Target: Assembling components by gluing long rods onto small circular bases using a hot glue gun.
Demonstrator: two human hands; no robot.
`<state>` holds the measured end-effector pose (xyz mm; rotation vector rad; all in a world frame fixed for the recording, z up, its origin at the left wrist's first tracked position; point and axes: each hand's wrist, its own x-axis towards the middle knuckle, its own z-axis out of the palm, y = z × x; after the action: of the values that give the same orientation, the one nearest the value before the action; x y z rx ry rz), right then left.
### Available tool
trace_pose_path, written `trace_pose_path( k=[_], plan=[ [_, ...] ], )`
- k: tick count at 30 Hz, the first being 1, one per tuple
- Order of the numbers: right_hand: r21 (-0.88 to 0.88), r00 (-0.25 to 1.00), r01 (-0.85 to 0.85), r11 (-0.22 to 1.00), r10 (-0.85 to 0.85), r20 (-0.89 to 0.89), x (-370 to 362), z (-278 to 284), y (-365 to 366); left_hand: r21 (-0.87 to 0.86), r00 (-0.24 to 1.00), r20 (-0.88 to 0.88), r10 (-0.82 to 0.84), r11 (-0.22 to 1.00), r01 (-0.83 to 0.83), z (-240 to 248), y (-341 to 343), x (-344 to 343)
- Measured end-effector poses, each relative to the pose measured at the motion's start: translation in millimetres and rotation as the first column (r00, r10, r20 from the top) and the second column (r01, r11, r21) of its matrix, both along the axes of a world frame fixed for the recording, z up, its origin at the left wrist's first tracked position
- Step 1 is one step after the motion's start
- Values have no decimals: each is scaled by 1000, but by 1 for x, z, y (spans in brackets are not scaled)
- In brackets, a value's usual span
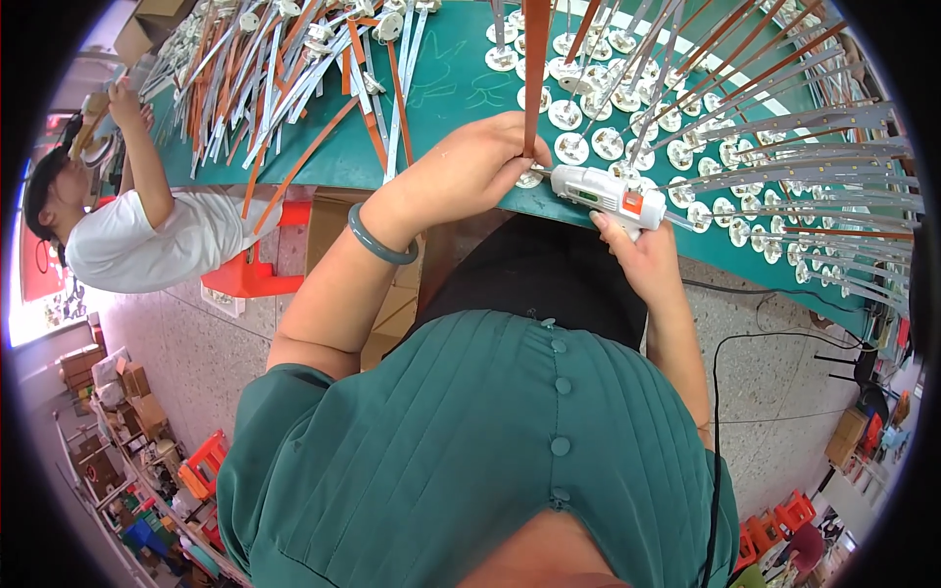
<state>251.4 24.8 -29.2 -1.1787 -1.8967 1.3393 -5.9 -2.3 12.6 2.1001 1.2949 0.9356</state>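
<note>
Fingers of left hand (pixel 470 167) pinched on brown strip (pixel 534 69), right hand (pixel 632 250) clamped round glue gun (pixel 603 191).

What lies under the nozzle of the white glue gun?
Under the glue gun nozzle sits a small white disc at the green table edge. The left hand covers most of it.

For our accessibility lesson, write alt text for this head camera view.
A person's right hand holds a white glue gun at a white disc while the left hand pinches an orange strip, over a green table.
</note>
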Motion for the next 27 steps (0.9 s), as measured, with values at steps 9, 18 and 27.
trace_pose_path(
  k=[9, 18, 27],
  plan=[
    [-267, 932, -179, 947, 76, -354, 34, -13, 7, 15, 978, -44, 202, 979, -202, 3, -4, -19],
    [-239, 937, -93, 967, 4, -350, 32, -17, 2, 204, 877, -51, 478, 864, -459, -10, 47, -42],
    [-266, 920, -88, 960, -25, -392, 31, -17, 1, 174, 896, -130, 425, 899, -402, -14, 70, -46]
  ],
)
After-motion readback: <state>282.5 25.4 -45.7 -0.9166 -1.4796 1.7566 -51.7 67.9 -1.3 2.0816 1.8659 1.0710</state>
